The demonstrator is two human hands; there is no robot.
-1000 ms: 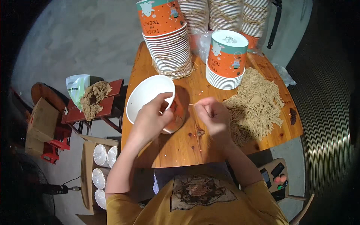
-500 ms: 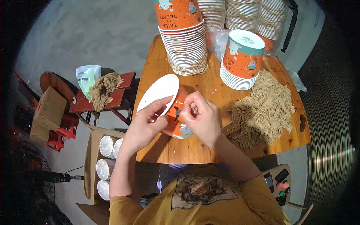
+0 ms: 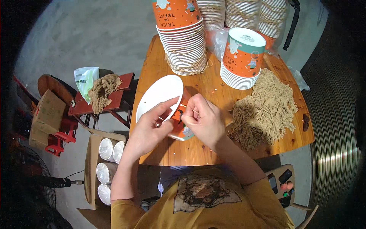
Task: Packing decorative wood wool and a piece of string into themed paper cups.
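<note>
Steadying the paper bucket (image 3: 162,91) is half of this step, we reckon. Our left hand (image 3: 150,131) grips its wall at the right side of the rim: fingers on the mouth side, thumb over the orange outside. Our right hand (image 3: 206,122) is pinched, thumb to index, on what looks like a pale strand (image 3: 195,112), right by the outer wall. Where strand meets wall is hidden by fingers; can't call it.

To do it well: we'd grip firm but light, since thin paper probably creases. Pinch the strand close to its end so it doesn't buckle, push square to the wall, and back the spot with a left fingertip from inside.

Orientation: bucket is on the left part of the wooden table (image 3: 183,154), near its left edge, on our side of the tall stack (image 3: 183,47). Mouth faces up and away to our left; base is lower right, nearer us. Long axis runs diagonally between the two. Looks tipped, but with the lens bend we can't tell how far. Small dark spot (image 3: 145,102), maybe a hole, sits on the inner left wall. Tan cord pile (image 3: 274,107) lies to the right, well apart from the bucket.
</note>
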